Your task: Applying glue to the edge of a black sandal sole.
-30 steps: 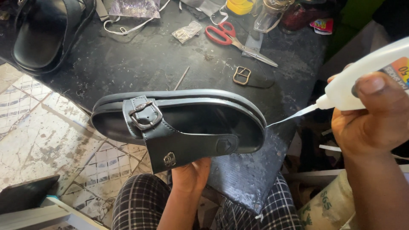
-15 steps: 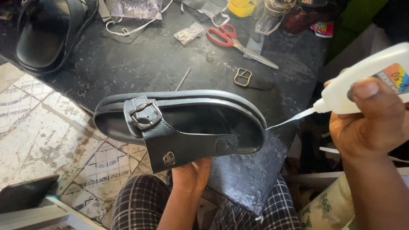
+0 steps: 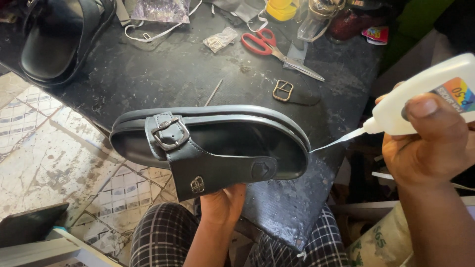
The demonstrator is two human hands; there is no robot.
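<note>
Since a second ago, barely any shift: nozzle tip still meets the toe edge of the black sandal. My left hand grips the sandal from below, fingers closed, above the dark worktop. My right hand is wrapped tight around the white glue bottle, right of the sandal.

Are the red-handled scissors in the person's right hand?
No, the red-handled scissors lie on the black table, while the right hand holds a white glue bottle.
</note>
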